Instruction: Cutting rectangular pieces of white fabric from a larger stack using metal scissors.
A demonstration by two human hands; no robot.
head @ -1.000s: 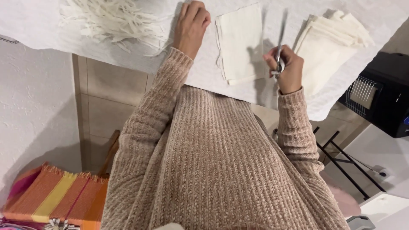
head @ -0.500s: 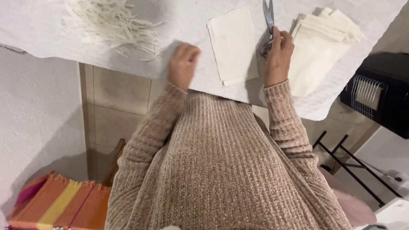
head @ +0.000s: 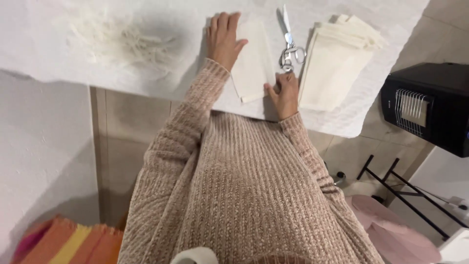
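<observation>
I see both hands flat on one cream cloth [head: 251,61] lying on the white table [head: 44,54]. Left hand [head: 223,39], fingers spread open, presses its far left edge. Right hand [head: 285,93], fingers open, pins its near right corner. Scissors [head: 289,44] lie just right of the cloth, unheld. Cloth stack [head: 337,63] further right; strips [head: 127,41] far left.
</observation>
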